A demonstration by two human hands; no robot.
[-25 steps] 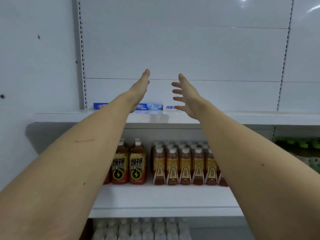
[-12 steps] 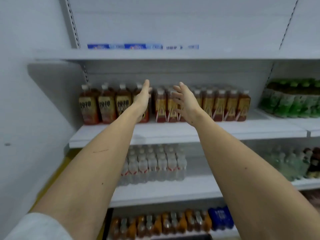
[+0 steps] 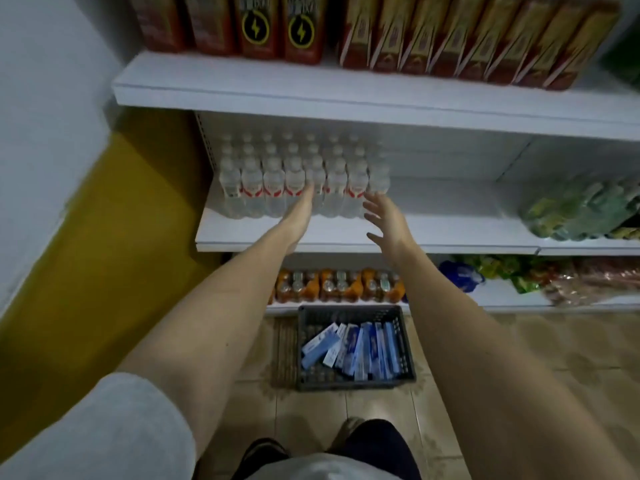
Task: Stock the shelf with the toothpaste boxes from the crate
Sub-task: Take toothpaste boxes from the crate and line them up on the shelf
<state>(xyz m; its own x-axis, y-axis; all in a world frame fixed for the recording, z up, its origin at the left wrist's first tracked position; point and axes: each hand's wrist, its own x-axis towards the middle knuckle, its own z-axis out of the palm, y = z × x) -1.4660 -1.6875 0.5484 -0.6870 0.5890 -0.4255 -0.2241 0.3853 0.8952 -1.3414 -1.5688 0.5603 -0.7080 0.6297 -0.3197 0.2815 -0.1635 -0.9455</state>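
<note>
Boxes [image 3: 349,348]: in the crate [image 3: 405,372] on the floor, well below and nearer than both hands; some upright, one leaning at the left.
Handling: I judge them light, stiff card that dents at corners and is fairly slick; best pinched across the long flat faces, several together.
Left hand [image 3: 300,211]: grip empty, fingers straight and together, edge-on, arm stretched forward.
Right hand [image 3: 386,221]: grip empty, fingers spread wide, palm facing left.
Water bottles [image 3: 294,181]: just beyond both hands' fingertips, on the middle shelf [image 3: 450,237].
</note>
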